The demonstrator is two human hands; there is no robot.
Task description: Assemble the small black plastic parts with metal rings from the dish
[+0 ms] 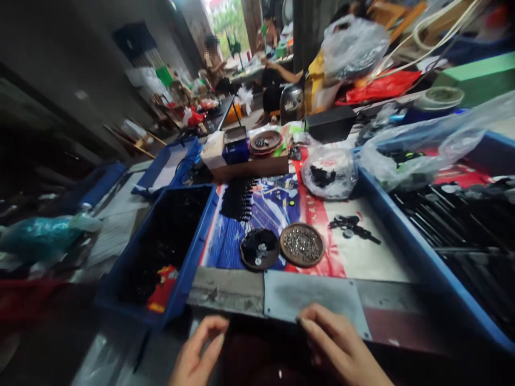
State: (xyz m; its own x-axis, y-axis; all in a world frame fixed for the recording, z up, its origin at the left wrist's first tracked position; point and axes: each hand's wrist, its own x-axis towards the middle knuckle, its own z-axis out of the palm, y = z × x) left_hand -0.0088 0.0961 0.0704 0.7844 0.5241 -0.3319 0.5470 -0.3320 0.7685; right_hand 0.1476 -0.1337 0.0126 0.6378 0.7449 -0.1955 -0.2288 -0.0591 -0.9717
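Note:
My left hand (201, 348) is at the front edge of the bench, with thumb and forefinger curled toward each other. To its right, my right hand (340, 343) has its fingers bent together in a pinch by the pale metal plate (314, 299). Anything between the fingertips of either hand blends into the dark area below the bench edge, so I cannot make it out. Beyond the plate sit a round dish of small metal pieces (302, 244) and a dark dish with black parts and a few clear bits (259, 251).
A blue bin of black parts (211, 214) stands left; another blue bin (406, 230) with long black strips is right. Small black pieces (352, 226) and a row of black parts (236, 199) lie on the printed sheet. Behind are a plastic bag (330, 174) and a cardboard box (249, 169). People sit farther back.

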